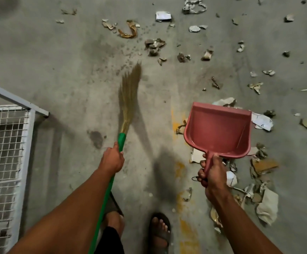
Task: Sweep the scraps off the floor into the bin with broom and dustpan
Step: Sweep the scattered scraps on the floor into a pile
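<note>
Both hands grip: left hand [112,159] curls round the light broom [128,101], right hand [212,173] clasps the stiff dustpan [218,129]; papery scraps [154,45] should sweep easily across the floor [57,52].

Dim, greenish light; soft shadows fall beyond the broom [128,99], its bristles motion-blurred; wide-angle distortion bends edges, corners darkening.

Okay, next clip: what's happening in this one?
A person is sweeping a concrete floor. The left hand grips the green handle of a grass broom, its bristles blurred and pointing toward the litter ahead. The right hand holds a pink dustpan by its handle; the pan looks empty. Paper and cardboard scraps lie scattered ahead and to the right. A white wire-mesh frame stands on the left. No bin is in view.
</note>
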The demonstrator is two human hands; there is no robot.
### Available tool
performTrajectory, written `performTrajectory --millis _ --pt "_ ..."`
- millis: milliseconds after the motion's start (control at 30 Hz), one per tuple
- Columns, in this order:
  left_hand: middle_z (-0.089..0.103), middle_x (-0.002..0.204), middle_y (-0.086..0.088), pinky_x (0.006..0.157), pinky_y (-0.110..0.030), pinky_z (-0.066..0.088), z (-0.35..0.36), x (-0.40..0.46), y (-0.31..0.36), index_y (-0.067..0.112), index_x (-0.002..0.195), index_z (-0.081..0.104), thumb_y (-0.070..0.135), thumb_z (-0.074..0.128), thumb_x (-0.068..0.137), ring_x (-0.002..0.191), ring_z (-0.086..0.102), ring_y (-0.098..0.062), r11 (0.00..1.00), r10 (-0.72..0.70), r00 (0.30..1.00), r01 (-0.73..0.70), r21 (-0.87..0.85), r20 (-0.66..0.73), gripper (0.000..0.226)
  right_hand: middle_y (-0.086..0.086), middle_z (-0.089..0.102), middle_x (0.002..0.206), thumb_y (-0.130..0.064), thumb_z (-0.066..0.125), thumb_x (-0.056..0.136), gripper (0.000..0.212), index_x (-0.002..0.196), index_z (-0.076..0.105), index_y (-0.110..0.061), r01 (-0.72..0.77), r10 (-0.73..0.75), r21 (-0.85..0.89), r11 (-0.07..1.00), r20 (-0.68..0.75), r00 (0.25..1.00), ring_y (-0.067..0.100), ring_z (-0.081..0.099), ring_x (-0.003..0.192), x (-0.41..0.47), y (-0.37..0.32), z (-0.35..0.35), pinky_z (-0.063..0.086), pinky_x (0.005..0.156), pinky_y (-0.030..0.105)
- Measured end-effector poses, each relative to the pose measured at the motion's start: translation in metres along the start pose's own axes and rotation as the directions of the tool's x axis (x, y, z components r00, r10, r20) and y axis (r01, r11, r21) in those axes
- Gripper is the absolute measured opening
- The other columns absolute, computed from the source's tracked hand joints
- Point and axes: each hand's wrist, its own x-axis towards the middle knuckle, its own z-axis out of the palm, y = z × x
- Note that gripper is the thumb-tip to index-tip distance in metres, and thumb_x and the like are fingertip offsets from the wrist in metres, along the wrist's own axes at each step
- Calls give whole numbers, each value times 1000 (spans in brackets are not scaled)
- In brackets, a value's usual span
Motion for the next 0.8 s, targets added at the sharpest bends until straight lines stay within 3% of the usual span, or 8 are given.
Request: performTrajectory --millis 67,233,300,400,500,633,733,800 --pt "56 136 -29 102 -45 47 20 -7 8 11 167 22 28 47 109 121 58 -46 997 37 994 -44 69 102 66 -4 52 71 -46 32 112 40 107 62 -20 4 -4 -5 1000 3 1000 8 37 41 0 4 3 26 38 20" --pt "54 135 -22 100 -44 48 60 -46 27 17 167 23 31 45 108 117 59 -43 961 264 931 -276 13 254 64 -3 51 69 -42 32 113 38 103 61 -19 10 -10 -9 1000 8 1000 8 36 39 -3 11 12 27 36 19" --pt "56 130 -18 97 -42 48 64 -58 27 19 166 26 34 45 108 114 60 -40 933 358 898 -356 -58 254 63 -2 50 69 -41 32 113 38 101 61 -19 12 -12 -11 1000 9 1000 9 35 38 -5 10 18 26 36 19" --pt "57 124 -10 94 -39 49 53 -71 22 22 166 30 39 44 106 107 61 -32 908 404 904 -379 -177 139 63 -4 52 67 -44 32 113 40 101 62 -20 31 -30 -35 999 3 1000 8 36 40 -6 2 28 27 37 19" --pt "57 128 -9 97 -40 50 33 -69 8 23 167 29 33 49 109 109 60 -29 923 306 952 -299 -243 -11 62 -4 52 69 -45 32 113 40 104 61 -20 42 -42 -54 998 8 999 8 37 39 -3 -7 42 27 37 19" --pt "56 130 -20 98 -47 50 -2 -50 -14 18 167 26 27 48 110 113 59 -39 947 38 983 -92 -308 -177 62 -3 51 72 -44 32 111 38 104 60 -21 51 -49 -68 996 32 998 9 37 41 1 -13 66 27 38 20" --pt "55 138 -27 105 -48 46 -22 -29 -29 13 168 22 28 44 111 125 55 -46 924 -206 966 140 -355 -156 63 -2 49 71 -43 30 112 38 110 59 -19 51 -46 -88 995 60 997 8 35 39 1 -13 88 25 36 19" --pt "56 140 -29 107 -47 46 -26 -18 -37 10 167 22 26 44 110 127 55 -47 919 -269 959 229 -321 -88 63 -3 49 70 -45 30 113 39 110 59 -18 47 -41 -96 994 62 997 8 35 38 -1 -8 101 26 35 19"
